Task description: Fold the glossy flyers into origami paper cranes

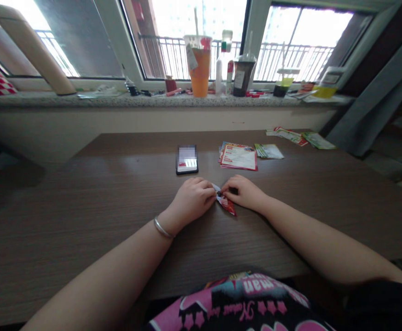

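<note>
Small red packet [228,207] between two hands at mid-desk [94,193]: left hand [194,196] pinches upper end, right hand [244,191] pinches beside it; contents hidden from me. Sill [111,102] carries tall cup [200,73] of orange drink, lidded cup [241,78] of dark drink. One phone [187,159], beyond hands, short of desk's far edge. Broad room leftward.

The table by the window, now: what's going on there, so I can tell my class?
A person is at a brown wood-look table, handling a small red-and-white piece of thin sheet material. The left hand grips it near its upper end; the right hand has its fingertips close against it, though the exact hold is unclear. Beyond the hands lie a black-edged smartphone, screen up, and, to its right, a stack of red-bordered white printed cards.
</note>
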`<act>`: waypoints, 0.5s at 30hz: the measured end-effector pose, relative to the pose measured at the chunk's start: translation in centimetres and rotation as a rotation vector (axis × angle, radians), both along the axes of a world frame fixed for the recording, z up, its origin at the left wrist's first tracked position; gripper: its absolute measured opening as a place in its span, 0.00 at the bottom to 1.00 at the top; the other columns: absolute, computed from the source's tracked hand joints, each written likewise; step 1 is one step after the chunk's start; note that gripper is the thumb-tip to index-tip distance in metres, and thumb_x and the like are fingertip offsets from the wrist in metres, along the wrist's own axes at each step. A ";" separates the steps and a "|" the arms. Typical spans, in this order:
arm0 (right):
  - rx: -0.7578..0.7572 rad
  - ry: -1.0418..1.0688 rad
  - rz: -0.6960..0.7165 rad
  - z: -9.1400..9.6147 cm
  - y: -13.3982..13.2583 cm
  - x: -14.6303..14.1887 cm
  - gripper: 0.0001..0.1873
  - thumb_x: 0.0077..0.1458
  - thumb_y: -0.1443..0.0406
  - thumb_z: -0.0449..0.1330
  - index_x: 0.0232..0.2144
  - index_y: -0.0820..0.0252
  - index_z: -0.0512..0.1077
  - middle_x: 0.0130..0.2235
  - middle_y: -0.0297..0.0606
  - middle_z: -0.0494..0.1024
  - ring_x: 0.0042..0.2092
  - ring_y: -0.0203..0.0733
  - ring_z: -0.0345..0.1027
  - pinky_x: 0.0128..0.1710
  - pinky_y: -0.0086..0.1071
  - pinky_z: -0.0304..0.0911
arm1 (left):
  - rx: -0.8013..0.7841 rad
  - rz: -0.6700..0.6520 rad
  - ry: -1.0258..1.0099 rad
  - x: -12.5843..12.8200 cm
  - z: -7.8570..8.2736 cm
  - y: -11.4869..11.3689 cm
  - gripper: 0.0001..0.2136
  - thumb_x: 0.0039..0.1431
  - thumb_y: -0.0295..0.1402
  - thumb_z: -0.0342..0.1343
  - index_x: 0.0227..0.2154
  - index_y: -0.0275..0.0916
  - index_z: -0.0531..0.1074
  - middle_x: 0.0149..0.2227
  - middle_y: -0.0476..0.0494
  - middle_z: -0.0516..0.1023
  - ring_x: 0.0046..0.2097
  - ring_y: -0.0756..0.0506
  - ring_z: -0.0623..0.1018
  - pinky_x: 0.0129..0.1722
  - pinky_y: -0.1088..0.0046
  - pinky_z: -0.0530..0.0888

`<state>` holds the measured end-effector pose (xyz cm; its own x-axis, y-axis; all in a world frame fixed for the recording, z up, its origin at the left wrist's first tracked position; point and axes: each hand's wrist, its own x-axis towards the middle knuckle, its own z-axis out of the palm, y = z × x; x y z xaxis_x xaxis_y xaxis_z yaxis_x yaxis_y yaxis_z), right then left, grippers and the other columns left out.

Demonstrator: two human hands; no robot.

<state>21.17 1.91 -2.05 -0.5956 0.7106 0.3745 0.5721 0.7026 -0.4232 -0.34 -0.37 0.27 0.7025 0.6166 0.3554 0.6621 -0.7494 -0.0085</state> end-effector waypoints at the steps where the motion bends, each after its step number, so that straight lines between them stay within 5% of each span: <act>1: 0.006 0.005 0.015 0.0 0.0 0.0 0.05 0.53 0.71 0.61 0.31 0.60 0.77 0.32 0.37 0.79 0.38 0.41 0.68 0.42 0.34 0.61 | 0.000 0.009 -0.004 0.0 0.0 0.0 0.09 0.63 0.34 0.52 0.32 0.38 0.76 0.37 0.43 0.78 0.40 0.43 0.74 0.43 0.64 0.70; 15: 0.150 -0.123 0.049 0.3 -0.7 -0.2 0.04 0.57 0.65 0.60 0.33 0.58 0.75 0.38 0.39 0.77 0.43 0.43 0.66 0.45 0.36 0.61 | 0.020 -0.007 -0.034 -0.1 -0.5 0.8 0.04 0.59 0.31 0.58 0.35 0.38 0.75 0.40 0.44 0.78 0.43 0.43 0.75 0.47 0.64 0.70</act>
